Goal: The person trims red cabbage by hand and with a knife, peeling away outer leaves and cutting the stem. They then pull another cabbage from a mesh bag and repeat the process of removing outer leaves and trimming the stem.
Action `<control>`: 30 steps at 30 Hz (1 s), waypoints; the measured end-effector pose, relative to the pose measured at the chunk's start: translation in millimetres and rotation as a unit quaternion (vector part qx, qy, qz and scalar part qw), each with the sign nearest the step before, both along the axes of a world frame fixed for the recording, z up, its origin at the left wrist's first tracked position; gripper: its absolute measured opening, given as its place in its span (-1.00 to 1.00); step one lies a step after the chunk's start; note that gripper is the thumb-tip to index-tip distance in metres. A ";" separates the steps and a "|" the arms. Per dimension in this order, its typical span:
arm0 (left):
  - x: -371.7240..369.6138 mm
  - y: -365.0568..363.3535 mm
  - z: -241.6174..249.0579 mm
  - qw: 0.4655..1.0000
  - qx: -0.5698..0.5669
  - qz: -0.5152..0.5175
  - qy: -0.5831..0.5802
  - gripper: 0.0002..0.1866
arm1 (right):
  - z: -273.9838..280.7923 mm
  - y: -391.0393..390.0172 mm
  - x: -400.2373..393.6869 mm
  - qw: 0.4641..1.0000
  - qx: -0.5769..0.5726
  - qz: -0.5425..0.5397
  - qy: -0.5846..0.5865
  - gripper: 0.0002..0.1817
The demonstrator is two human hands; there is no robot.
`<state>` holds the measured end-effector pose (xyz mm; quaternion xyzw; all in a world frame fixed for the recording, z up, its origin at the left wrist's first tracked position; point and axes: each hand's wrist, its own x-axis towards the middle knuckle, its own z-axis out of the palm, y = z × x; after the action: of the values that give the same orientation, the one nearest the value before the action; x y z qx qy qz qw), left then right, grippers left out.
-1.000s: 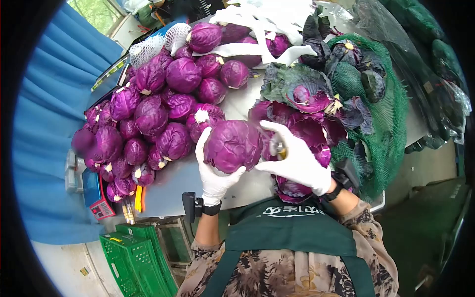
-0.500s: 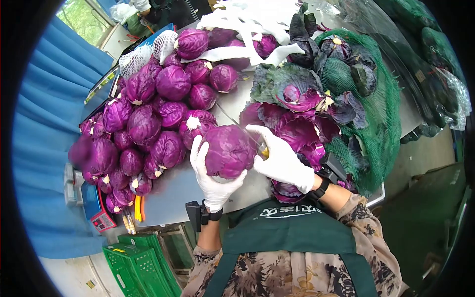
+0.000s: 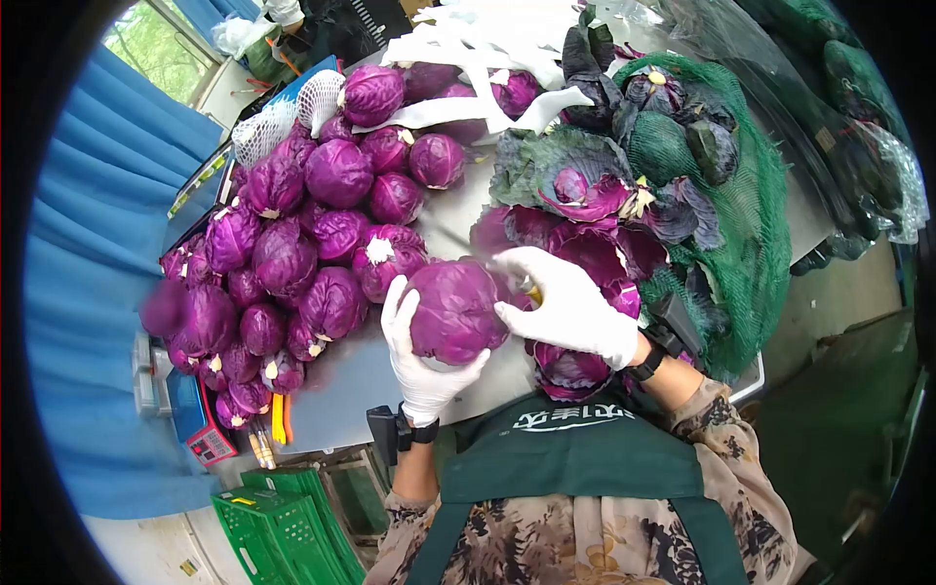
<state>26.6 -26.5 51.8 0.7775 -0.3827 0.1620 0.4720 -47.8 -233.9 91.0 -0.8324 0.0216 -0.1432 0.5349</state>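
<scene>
A round purple cabbage (image 3: 456, 312) rests in my gloved left hand (image 3: 424, 370), whose fingers wrap round its left side and underside. My gloved right hand (image 3: 575, 307) is at the cabbage's right side, its fingers closed round a knife with a yellow handle (image 3: 533, 293). The blade points up and left past the top of the cabbage and is blurred. Loose purple and green outer leaves (image 3: 590, 249) lie just beyond my right hand. A large pile of purple cabbages (image 3: 286, 255) covers the left part of the metal table (image 3: 341, 390).
Green netting (image 3: 756, 234) holds dark cabbages at the right. White foam strips (image 3: 478, 58) lie at the back. A red scale (image 3: 210, 444) and yellow-handled tools (image 3: 281, 419) sit at the left edge. Green crates (image 3: 278, 522) stand below. Part of another person (image 3: 285, 12) shows at the back left.
The cabbage has moved slightly down and right in my left hand. My right hand has shifted a little right, and the knife blade has swung and blurred.
</scene>
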 end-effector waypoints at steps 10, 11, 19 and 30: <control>-2.7 -0.1 -1.0 0.999 0.025 -0.006 -0.039 0.11 | -12.6 0.8 -1.4 0.999 -0.001 -0.035 0.031 -0.78; -1.8 1.2 -2.8 0.999 0.016 -0.011 -0.028 0.13 | -17.1 -1.8 -0.3 0.999 0.000 -0.035 0.029 -0.78; 0.1 14.3 -16.0 0.956 -0.191 -0.068 0.210 0.11 | -39.7 -35.7 -15.0 0.996 0.074 -0.014 0.050 -0.86; 3.7 11.3 -25.3 0.870 -0.281 -0.104 0.391 0.20 | -6.1 -15.7 11.9 0.970 0.180 0.161 0.023 -0.15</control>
<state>30.4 -15.2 26.5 0.5669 -0.1836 -0.1050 0.7961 -35.9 -249.7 84.9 -0.7177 -0.0750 -0.0295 0.6917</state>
